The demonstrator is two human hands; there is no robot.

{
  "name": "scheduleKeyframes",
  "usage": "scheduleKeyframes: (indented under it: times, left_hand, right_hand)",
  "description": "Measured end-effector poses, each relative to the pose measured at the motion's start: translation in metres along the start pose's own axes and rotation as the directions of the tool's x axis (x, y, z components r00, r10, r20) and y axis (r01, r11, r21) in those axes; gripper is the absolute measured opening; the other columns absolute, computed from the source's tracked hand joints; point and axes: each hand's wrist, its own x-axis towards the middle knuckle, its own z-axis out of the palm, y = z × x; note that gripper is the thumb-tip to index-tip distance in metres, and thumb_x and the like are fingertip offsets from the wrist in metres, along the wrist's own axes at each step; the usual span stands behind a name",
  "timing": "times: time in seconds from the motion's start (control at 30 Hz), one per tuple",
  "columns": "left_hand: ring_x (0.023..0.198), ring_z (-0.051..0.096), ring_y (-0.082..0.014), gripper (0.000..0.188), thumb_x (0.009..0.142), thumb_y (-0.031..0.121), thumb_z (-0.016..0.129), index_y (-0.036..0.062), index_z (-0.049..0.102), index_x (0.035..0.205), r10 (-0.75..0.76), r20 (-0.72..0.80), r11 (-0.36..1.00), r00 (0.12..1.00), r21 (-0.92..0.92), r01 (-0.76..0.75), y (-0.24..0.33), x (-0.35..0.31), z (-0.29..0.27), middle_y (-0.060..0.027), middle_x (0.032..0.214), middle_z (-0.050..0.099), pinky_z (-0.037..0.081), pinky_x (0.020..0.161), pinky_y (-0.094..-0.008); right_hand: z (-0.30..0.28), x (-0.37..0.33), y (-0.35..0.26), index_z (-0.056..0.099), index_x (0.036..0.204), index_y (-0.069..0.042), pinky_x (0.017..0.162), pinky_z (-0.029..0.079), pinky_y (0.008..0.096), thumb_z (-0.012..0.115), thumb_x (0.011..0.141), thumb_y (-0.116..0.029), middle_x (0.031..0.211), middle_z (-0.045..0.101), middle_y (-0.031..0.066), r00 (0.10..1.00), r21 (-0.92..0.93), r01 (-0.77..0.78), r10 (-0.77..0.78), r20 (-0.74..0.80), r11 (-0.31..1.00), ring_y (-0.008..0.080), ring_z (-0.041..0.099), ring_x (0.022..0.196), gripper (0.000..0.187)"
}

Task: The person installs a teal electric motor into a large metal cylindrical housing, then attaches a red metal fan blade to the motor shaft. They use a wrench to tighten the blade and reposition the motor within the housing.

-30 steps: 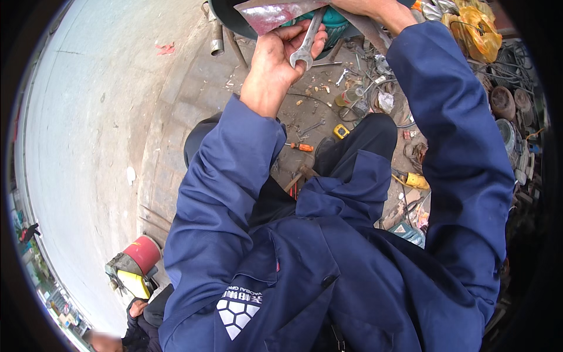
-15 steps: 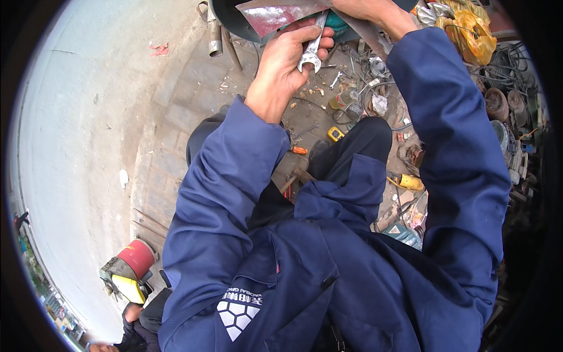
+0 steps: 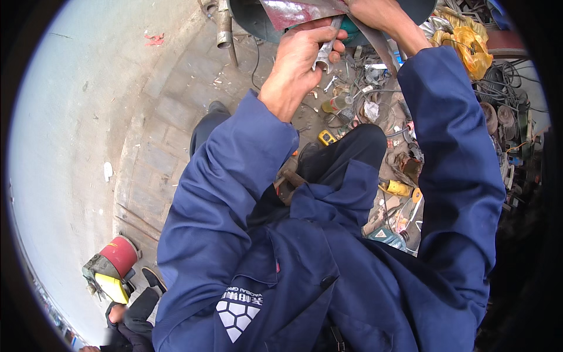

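At the top of the view my left hand (image 3: 296, 58) is closed around a silver open-end wrench (image 3: 324, 54), its jaw pointing down toward me. Just above lies a worn reddish-silver metal sheet (image 3: 287, 13), and a teal part (image 3: 353, 34) shows behind the fingers. Both lie against a dark, rounded, tub-like body (image 3: 247, 20) cut off by the upper edge. My right hand (image 3: 384, 16) reaches to the sheet's right side, by a strip of metal (image 3: 375, 41); its fingertips are hidden, so its grip does not show.
Tools and scrap litter the ground: a smaller wrench (image 3: 330, 84), a yellow tape measure (image 3: 326, 137), a yellow power tool (image 3: 396, 188), a teal bottle (image 3: 387, 237). Yellow plastic bag (image 3: 472, 50) and cables (image 3: 504, 79) lie right. At lower left, a person (image 3: 132, 320) sits near a red drum (image 3: 120, 255).
The view has shifted slightly, so both hands and the metal sheet appear further right and higher. My left hand still grips the wrench.
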Motion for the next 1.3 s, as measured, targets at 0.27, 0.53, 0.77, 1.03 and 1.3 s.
scheduleKeyframes:
  times: [0.27,0.53,0.77,1.03,1.3]
  left_hand:
    - [0.076,0.069,-0.0190,0.029,0.100,0.001,0.066,-0.0105,0.064,0.127,-0.033,-0.035,0.999,0.999,-0.009,0.033,0.007,0.002,0.000,-0.0203,0.105,0.076,0.054,0.058,-0.0280]
    - [0.071,0.066,-0.0200,0.023,0.096,-0.002,0.068,-0.0101,0.066,0.118,-0.077,-0.097,0.981,0.992,-0.186,0.058,0.004,-0.002,0.008,-0.0211,0.099,0.074,0.050,0.053,-0.0303]
    - [0.065,0.066,-0.0212,0.021,0.102,0.004,0.063,-0.0079,0.068,0.119,-0.135,0.011,0.971,0.991,-0.197,0.135,0.019,0.014,-0.020,-0.0218,0.098,0.076,0.050,0.048,-0.0302]
    - [0.054,0.061,-0.0203,0.013,0.097,0.006,0.067,-0.0048,0.073,0.099,-0.220,0.042,0.795,0.975,-0.571,0.204,0.005,0.018,-0.014,-0.0166,0.081,0.071,0.046,0.045,-0.0318]
    - [0.054,0.059,-0.0144,0.009,0.097,0.003,0.062,-0.0038,0.067,0.100,-0.239,-0.081,0.741,0.968,-0.659,0.128,-0.007,0.009,0.018,-0.0100,0.083,0.068,0.043,0.043,-0.0292]
  right_hand:
    - [-0.008,-0.004,0.001,0.071,0.108,0.001,0.093,0.056,0.0571,0.055,0.108,-0.041,0.113,0.076,0.0292,0.998,-0.044,-0.022,0.019,-0.054,0.999,0.0496,0.073,0.103,0.045]
    - [-0.013,-0.001,0.002,0.066,0.106,0.002,0.083,0.053,0.0535,0.064,0.106,-0.038,0.096,0.073,0.0303,1.000,0.104,-0.021,0.022,-0.009,0.994,0.0519,0.069,0.098,0.041]
    - [-0.018,0.002,-0.002,0.063,0.101,0.004,0.076,0.051,0.0454,0.069,0.105,-0.036,0.086,0.068,0.0228,0.995,0.136,-0.084,0.076,0.065,0.987,0.0362,0.063,0.078,0.041]
    - [-0.016,0.002,0.006,0.059,0.096,0.001,0.069,0.044,0.0354,0.070,0.107,-0.027,0.078,0.054,0.0068,0.986,0.224,-0.126,0.098,0.134,0.966,0.0163,0.047,0.076,0.032]
    - [-0.017,-0.002,0.003,0.058,0.101,-0.004,0.072,0.040,0.0252,0.062,0.114,-0.019,0.091,0.052,-0.0029,0.979,0.350,-0.158,0.101,0.175,0.923,0.0080,0.044,0.082,0.020]
